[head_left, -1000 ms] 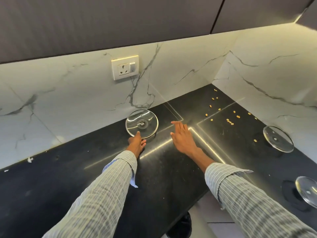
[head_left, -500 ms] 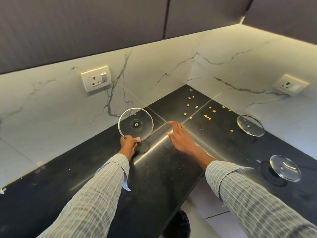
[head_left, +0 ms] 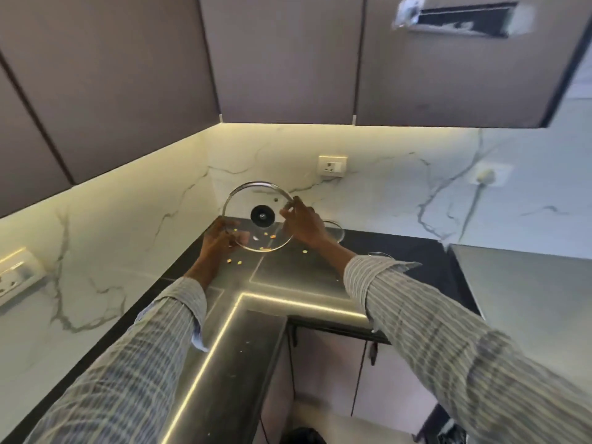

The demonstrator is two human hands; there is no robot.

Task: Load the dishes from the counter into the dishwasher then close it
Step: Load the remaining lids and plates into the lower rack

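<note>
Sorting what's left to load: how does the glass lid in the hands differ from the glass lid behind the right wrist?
The held lid is lifted and tilted, gripped at its rim by the left hand and right hand; the far lid lies on the counter, untouched. The held lid shows fully; the far lid is mostly hidden. Both are round, clear and metal-rimmed.

We are wearing a long-sleeved shirt in a pale grey-cream cloth crossed by thin darker stripes. The left sleeve is showing a loose cuff that is opening a little at the wrist, with a lighter bluish lining peeking out at its lower edge. The right sleeve is ending in a flared, slightly folded cuff. Our left hand and right hand are going bare, with no gloves.
</note>
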